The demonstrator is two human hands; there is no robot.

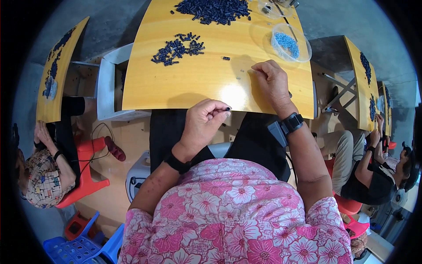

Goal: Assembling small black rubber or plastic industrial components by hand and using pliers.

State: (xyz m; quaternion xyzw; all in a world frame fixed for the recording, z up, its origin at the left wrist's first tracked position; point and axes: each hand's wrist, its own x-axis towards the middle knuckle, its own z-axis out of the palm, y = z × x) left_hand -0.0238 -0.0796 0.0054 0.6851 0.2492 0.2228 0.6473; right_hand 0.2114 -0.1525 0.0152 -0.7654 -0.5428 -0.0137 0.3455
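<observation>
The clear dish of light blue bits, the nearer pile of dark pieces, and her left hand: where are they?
clear dish (303,53), head view, right rim.
nearer pile (176,49), head view, middle.
left hand (203,123), head view, knuckles.

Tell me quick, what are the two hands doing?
Left hand: fingers pinched shut on a small dark piece.
Right hand: curled on the yellow table; holding anything cannot be told.

Pink-and-white flowered short-sleeved top (233,211), dark trousers (176,132), a black band on each wrist.

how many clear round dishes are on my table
2: one clear dish holding light blue bits sits at the table's far right, above the right hand; a second clear dish lies at the far edge, partly cut off. More may be hidden.
</observation>
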